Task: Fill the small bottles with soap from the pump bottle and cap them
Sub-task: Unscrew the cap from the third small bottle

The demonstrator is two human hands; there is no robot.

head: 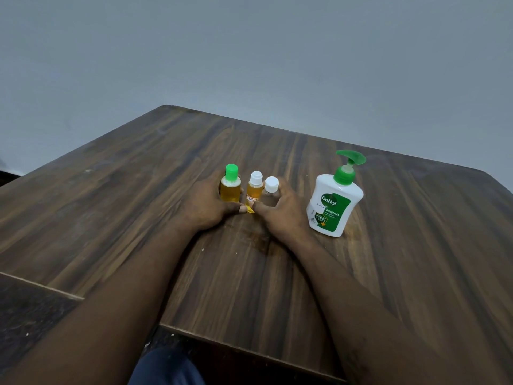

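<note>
Small green-capped bottle of amber soap (231,191), small white-capped labelled bottle of amber liquid (254,191) and small white-capped clear bottle (271,184): standing upright in a tight row near the middle of the dark wooden table (138,204). Lower part of the clear bottle hiding behind the right hand (281,211), leaving its contents hard to make out. Fingers of both hands disappearing behind the row. Left hand (209,205) curling round the green-capped bottle, thumb lying near its base. Right hand cupping the clear bottle, thumb touching the labelled bottle. White pump bottle with green pump (334,207) standing just beside the right hand, apart from it.
</note>
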